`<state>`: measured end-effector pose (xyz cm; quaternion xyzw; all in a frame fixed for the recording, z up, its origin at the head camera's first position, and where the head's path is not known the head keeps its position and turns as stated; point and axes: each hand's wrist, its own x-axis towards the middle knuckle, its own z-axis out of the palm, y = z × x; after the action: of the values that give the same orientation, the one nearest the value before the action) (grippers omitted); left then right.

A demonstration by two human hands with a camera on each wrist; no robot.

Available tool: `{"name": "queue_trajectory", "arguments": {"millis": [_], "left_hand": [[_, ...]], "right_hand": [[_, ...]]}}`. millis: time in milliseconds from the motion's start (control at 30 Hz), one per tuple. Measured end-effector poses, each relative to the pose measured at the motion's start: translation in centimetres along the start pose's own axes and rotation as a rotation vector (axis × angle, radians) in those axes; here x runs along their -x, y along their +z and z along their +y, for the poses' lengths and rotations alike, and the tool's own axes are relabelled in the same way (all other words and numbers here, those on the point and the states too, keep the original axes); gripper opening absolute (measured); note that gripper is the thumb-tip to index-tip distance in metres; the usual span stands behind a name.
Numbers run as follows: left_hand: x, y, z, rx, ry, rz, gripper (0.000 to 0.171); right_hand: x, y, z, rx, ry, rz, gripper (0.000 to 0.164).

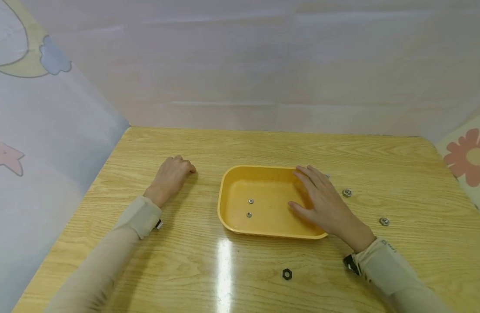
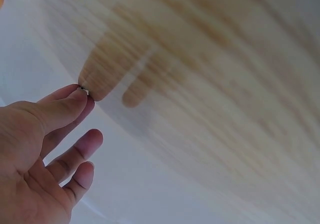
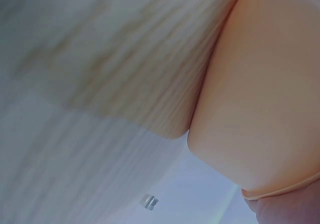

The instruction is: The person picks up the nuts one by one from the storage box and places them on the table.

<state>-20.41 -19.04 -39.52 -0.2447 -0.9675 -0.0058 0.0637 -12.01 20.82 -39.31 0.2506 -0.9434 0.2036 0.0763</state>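
Observation:
In the head view my left hand is low over the table, left of a yellow plastic tray. The left wrist view shows its thumb and forefinger pinching a small metal nut, mostly hidden by the fingertips; the other fingers are loosely bent. My right hand lies over the tray's right end, fingers spread at the far rim and the thumb reaching over the inside. Two small nuts, an upper nut and a lower nut, lie on the tray's floor.
A black hex nut lies in front of the tray. To its right are a silver nut, another silver nut and a small metal piece partly behind my right hand. Printed cloth walls border the wooden table.

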Motion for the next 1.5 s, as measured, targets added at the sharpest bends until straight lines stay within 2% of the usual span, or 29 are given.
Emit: {"name": "queue_trajectory", "arguments": {"millis": [267, 667, 1067, 1233, 1500], "left_hand": [[0.0, -0.1, 0.0, -0.012, -0.013, -0.014, 0.022], [0.4, 0.1, -0.2, 0.063, -0.047, -0.003, 0.019], [0.6, 0.0, -0.3, 0.11, -0.053, -0.022, 0.017], [0.8, -0.2, -0.4, 0.105, -0.038, -0.001, 0.013], [1.1, -1.0, -0.2, 0.09, -0.055, -0.014, 0.028]], "right_hand": [[0.0, 0.1, 0.0, 0.0, -0.004, 0.009, 0.078], [0.0, 0.1, -0.1, -0.018, 0.021, -0.01, 0.079], [0.1, 0.1, -0.2, -0.023, 0.023, -0.005, 0.078], [0.1, 0.1, -0.2, -0.022, 0.03, -0.009, 0.078], [0.0, 0.0, -0.3, -0.025, 0.031, -0.007, 0.078]]}}
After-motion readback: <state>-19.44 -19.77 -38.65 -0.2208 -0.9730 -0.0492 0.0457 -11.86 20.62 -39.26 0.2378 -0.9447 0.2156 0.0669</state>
